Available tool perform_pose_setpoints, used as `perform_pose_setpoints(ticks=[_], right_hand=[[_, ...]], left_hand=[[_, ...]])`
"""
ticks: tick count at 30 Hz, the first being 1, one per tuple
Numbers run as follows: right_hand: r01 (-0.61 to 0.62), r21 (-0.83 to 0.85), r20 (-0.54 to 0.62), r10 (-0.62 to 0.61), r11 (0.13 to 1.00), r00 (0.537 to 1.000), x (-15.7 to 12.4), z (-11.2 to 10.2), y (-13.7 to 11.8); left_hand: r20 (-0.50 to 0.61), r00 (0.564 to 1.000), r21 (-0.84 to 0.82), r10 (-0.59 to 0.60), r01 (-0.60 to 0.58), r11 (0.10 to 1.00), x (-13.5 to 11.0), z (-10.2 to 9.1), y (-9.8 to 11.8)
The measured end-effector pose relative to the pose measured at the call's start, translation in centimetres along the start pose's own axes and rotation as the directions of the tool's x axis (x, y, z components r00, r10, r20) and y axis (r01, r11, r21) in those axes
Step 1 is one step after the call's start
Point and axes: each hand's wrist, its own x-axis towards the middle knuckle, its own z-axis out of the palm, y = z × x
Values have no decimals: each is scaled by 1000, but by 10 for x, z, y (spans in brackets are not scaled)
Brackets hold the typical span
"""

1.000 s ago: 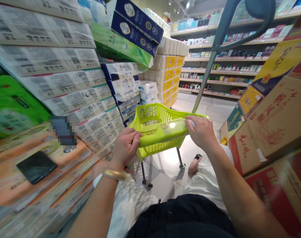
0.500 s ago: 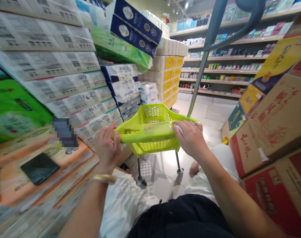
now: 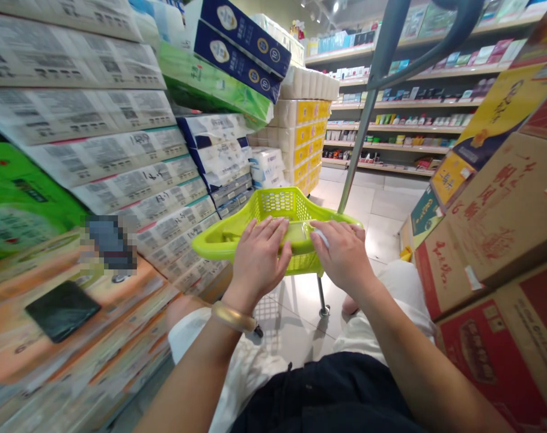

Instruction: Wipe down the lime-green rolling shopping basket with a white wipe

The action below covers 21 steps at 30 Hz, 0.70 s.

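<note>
A lime-green shopping cart [image 3: 213, 245] with a perforated basket stands before me on thin metal legs with casters. My left hand [image 3: 262, 252], with a gold-coloured bangle at the wrist, lies over the middle of the cart's near handle edge. Its fingers reach across the top and the thumb is on the near side. Close beside it, my right hand [image 3: 343, 249] bends over the right part of the same edge. A small white piece [image 3: 321, 237], like a tissue or wipe, shows under its thumb. The fingertips of the right hand are partly hidden.
Stacked packs of paper goods [image 3: 97, 114] line the left side. A dark phone-like slab [image 3: 62, 311] lies on orange packs. Cardboard cartons [image 3: 490, 222] close in the right. A metal pole [image 3: 359, 150] rises by the cart; stocked shelves [image 3: 400, 129] stand behind.
My left hand has moved right along the handle edge, from the cart's left corner to its middle. The right hand stays nearly where it was with the white piece. The view has shifted slightly.
</note>
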Motion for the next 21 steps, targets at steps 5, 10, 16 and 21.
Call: perform_pose_setpoints(ticks=[5, 10, 16, 21], right_hand=[[-104, -20, -67, 102, 994, 993, -1, -6, 33], [-164, -38, -135, 158, 986, 978, -1, -2, 31], [-8, -2, -99, 8, 1000, 995, 0, 11, -10], [-45, 14, -118, 46, 999, 992, 0, 5, 14]], left_hand=[[47, 999, 15, 25, -26, 1000, -1, 4, 3], [-7, 1000, 29, 5, -4, 1000, -2, 8, 6], [-34, 999, 14, -17, 18, 1000, -2, 8, 6], [-42, 999, 11, -17, 18, 1000, -5, 6, 5]])
